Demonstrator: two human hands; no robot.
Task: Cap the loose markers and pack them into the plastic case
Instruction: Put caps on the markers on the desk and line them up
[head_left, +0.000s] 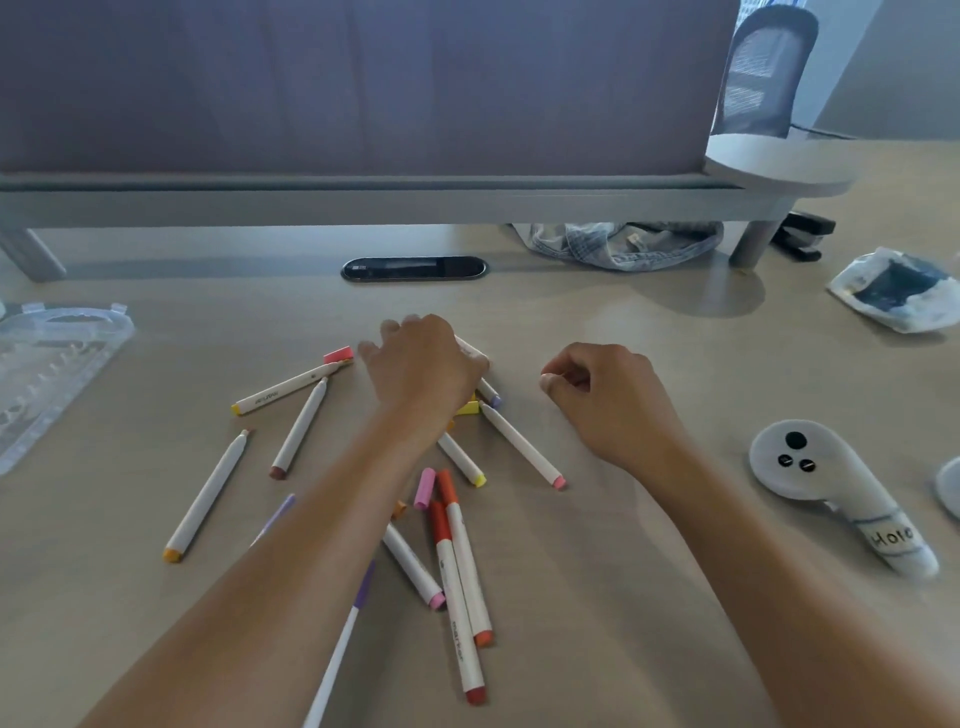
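Markers (306, 426) mid-table (623, 597), case (47, 374) far left, controller (841, 493) perhaps right.

The left hand (423, 364) covers part of a marker (470, 347); its grip cannot be told. The plastic case (52, 374) is cut by the left edge.
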